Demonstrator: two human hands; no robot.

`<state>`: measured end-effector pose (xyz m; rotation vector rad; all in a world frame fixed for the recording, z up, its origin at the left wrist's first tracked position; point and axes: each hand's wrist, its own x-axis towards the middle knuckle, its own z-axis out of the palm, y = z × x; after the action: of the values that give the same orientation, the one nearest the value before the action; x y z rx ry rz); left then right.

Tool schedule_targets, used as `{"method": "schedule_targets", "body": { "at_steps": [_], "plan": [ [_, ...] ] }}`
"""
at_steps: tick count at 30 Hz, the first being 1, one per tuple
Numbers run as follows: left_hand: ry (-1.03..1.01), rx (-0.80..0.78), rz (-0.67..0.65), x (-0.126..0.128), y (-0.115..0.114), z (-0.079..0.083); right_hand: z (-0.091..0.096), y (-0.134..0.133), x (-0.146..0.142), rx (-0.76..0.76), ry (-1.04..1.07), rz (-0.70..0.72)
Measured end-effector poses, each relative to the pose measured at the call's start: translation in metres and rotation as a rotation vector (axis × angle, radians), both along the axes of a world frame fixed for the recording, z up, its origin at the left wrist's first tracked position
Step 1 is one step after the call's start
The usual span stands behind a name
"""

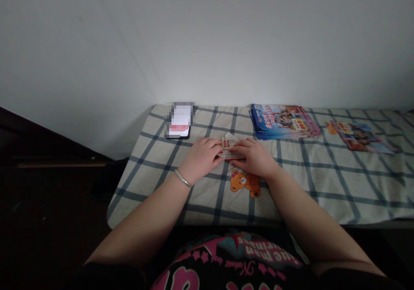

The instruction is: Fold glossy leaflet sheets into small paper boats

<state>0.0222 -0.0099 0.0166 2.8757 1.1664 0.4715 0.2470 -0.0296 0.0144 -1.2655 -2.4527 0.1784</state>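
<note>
A small folded piece of printed paper point(230, 146), white with red marks, lies on the checked cloth between my hands. My left hand point(200, 157), with a silver bangle on its wrist, presses its curled fingers on the paper's left edge. My right hand point(255, 156) rests on the paper's right and lower side, fingers bent down onto it. Both hands pinch or press the paper against the table; its lower part is hidden under my fingers.
The table point(323, 186) wears a white cloth with blue-grey checks and an orange bear print point(246, 182). A phone point(179, 121) lies at the back left. A stack of colourful leaflets point(283, 121) sits back right, with one more leaflet point(360, 137) further right. A white wall stands behind.
</note>
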Motion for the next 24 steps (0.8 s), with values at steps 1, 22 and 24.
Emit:
{"method": "schedule_targets", "body": {
  "at_steps": [1,22,24],
  "plan": [
    [0.024,0.011,0.003,0.000,-0.001,0.001,0.000,0.000,0.000,-0.003,0.000,-0.001],
    [0.108,0.113,0.214,0.013,-0.005,-0.001,-0.006,0.005,-0.008,0.060,-0.016,-0.140],
    [0.104,0.096,0.229,0.015,-0.005,-0.001,-0.006,0.005,-0.010,0.058,-0.025,-0.206]
  ]
}}
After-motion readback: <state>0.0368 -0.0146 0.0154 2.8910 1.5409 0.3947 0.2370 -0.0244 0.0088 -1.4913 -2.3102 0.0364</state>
